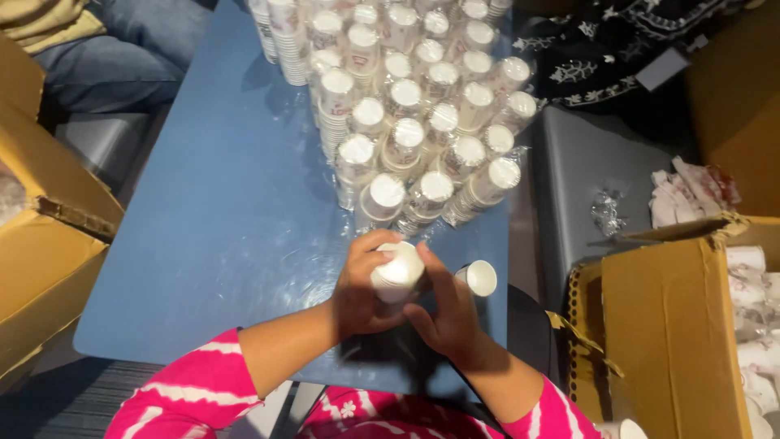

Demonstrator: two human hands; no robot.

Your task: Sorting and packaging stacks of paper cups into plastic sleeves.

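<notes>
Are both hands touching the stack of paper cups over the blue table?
Touching: the head view shows the left hand and right hand wrapped around the cup stack.

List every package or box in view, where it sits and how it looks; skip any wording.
Open brown cardboard box: right of the table, flaps up, white cups inside.
Brown cardboard box: left edge, flaps open.
Clear plastic wrap: crumpled on the grey seat at right.
Printed white cup stacks: upright on the blue table.
No screens or signs.
</notes>
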